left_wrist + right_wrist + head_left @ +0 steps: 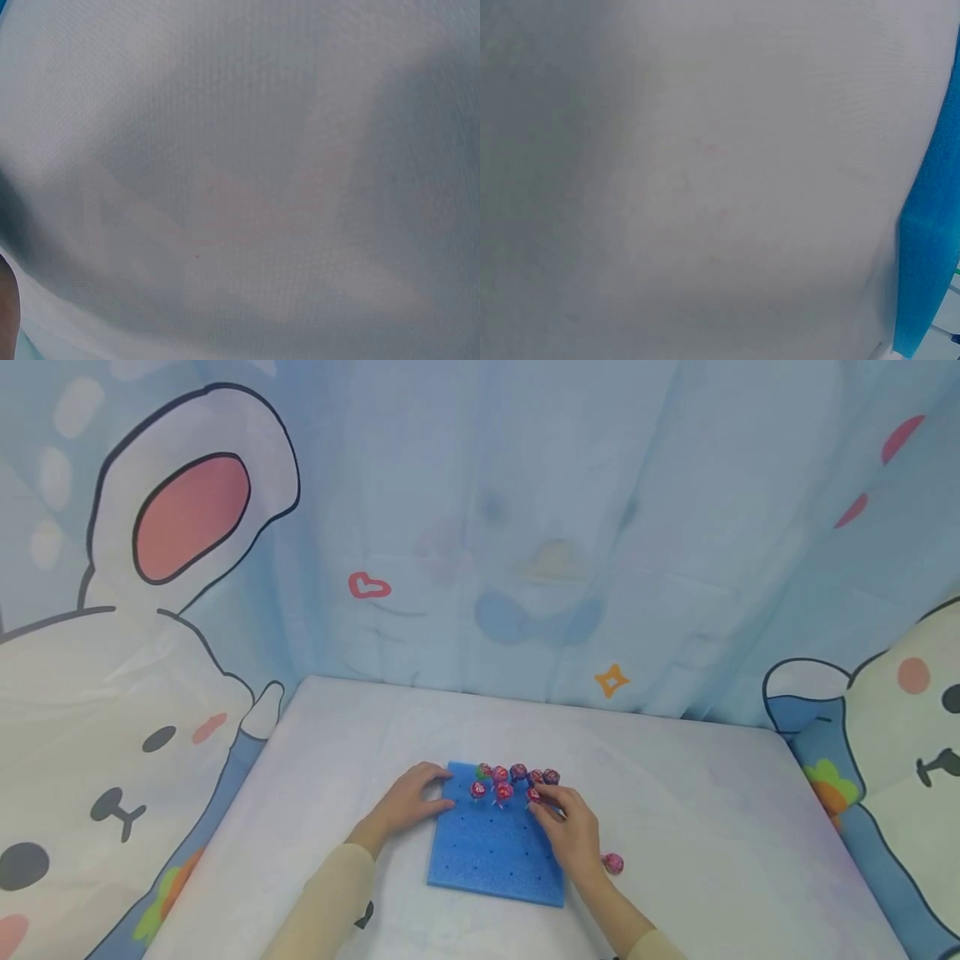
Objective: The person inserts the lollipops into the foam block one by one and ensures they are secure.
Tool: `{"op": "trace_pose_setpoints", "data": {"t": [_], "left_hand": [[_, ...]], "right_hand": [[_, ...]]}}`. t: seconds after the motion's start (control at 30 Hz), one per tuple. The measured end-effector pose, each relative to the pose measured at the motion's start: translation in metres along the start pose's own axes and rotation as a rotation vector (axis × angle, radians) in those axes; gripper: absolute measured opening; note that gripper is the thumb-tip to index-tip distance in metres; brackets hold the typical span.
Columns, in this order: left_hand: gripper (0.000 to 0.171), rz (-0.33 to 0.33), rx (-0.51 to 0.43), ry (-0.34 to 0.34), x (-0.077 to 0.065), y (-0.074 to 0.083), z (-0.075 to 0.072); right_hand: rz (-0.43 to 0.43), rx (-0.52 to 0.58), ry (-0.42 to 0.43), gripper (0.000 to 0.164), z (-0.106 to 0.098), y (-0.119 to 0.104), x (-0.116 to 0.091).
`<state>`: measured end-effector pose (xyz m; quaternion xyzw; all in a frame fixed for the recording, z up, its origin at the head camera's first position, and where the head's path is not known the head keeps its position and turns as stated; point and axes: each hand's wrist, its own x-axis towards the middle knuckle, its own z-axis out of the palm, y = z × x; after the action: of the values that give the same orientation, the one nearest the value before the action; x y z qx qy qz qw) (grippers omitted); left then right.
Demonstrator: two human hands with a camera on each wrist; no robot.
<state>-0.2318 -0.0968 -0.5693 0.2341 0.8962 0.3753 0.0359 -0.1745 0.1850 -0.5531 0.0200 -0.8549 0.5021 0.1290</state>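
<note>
A blue foam board (487,852) dotted with small holes lies on the table, and several wrapped lollipops (504,791) stand in its far part. At the board's left edge, my left hand (408,797) rests with thumb and fingers spread apart. My right hand (573,831) reaches over the right side and pinches a red-wrapped lollipop (533,794) between thumb and fingers, close over the board. Its stick is mostly hidden. In the right wrist view the board's blue edge (928,217) runs down the right side.
One pink-wrapped lollipop (612,862) lies on the white tablecloth (697,827) just right of my right wrist. Behind the table hangs a light blue curtain (420,635) with cartoon prints. The left wrist view shows mostly pale cloth (247,187).
</note>
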Motion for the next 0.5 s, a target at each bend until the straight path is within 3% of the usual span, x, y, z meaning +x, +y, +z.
{"op": "trace_pose_setpoints", "data": {"t": [0.27,0.5], "left_hand": [[0.049,-0.007,-0.001,-0.007,0.0010,-0.0019,0.0008],[0.049,-0.019,0.003,-0.020,0.0017,-0.0024,0.0006]], "right_hand": [[0.015,-0.015,0.002,0.028,-0.0003,0.0006,-0.0009],[-0.056,0.020,0.017,0.031,-0.0062,0.0014,-0.0031]]}}
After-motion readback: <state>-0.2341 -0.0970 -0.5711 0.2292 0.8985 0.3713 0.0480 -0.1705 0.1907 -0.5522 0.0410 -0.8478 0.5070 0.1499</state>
